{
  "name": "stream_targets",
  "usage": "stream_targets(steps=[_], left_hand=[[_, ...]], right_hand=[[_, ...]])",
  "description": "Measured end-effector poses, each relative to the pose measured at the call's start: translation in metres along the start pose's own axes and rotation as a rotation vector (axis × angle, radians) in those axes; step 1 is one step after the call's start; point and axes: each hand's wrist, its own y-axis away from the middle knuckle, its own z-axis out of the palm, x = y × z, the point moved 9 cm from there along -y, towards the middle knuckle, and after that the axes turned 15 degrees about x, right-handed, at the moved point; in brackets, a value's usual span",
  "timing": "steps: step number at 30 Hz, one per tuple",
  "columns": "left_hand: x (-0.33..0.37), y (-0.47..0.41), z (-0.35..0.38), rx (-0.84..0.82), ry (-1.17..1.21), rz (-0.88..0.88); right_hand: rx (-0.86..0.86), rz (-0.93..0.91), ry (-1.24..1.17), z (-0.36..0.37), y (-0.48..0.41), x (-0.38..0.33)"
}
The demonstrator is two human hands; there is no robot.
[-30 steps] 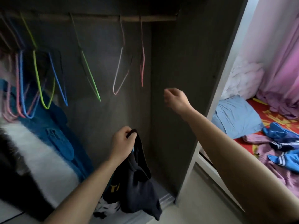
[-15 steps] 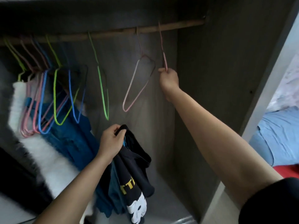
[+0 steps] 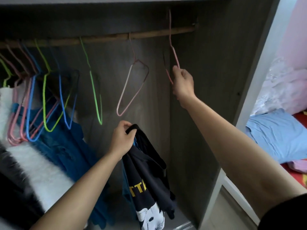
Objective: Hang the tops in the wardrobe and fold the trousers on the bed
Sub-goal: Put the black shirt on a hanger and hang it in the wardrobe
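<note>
"Gripping what, up at one o'clock, that right hand [image 3: 182, 83]?" the first is asking.

"It is holding a pink hanger [image 3: 174, 52]. The fingers are curling round the lower wire and the thumb is pressing against it. The hanger's neck is running up across the rail [image 3: 99, 39], but I cannot tell whether the hook is sitting on it."

"And where is the top hanging?"

"The black top [image 3: 146, 171] is dangling from the left hand [image 3: 122, 140] at seven o'clock, inside the wardrobe [image 3: 216, 63]. The fingers are closing tight round the bunched collar."

"Is any writing showing?"

"Yellow letters are showing on a fold at six o'clock. I am reading two T's and then part of another letter I cannot make out. A white cartoon print is showing below them, too creased to name."

"What else is hanging there?"

"A second pink hanger [image 3: 132, 85] is hanging bare at twelve o'clock, and a green hanger [image 3: 95, 97] is hanging bare at eleven. At nine o'clock a bunch of hangers [image 3: 33, 105] in pink, blue and green is crowding together over a blue garment [image 3: 66, 146] and a white fluffy garment [image 3: 33, 163]. At three o'clock, outside the wardrobe, a blue pillow [image 3: 279, 135] is lying on the bed [image 3: 300, 117]."
</note>
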Motion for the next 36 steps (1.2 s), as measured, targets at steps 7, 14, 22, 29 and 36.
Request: stream_targets(steps=[7,14,22,29,36], left_hand=[[0.007,0.021,0.003,-0.029,-0.013,0.176],[-0.005,0.037,0.009,-0.069,0.039,0.244],[-0.033,0.051,0.019,-0.067,0.001,0.231],[-0.029,0.052,0.007,-0.034,-0.078,0.249],[0.029,0.097,0.024,-0.117,-0.081,0.395]], right_hand=[[0.016,0.082,0.166,-0.091,0.116,0.122],[0.215,0.149,0.264,-0.176,0.163,0.125],[-0.065,0.05,0.416,-0.21,0.246,0.103],[-0.356,0.081,0.568,-0.212,0.275,0.096],[-0.467,-0.109,0.649,-0.185,0.255,0.066]])
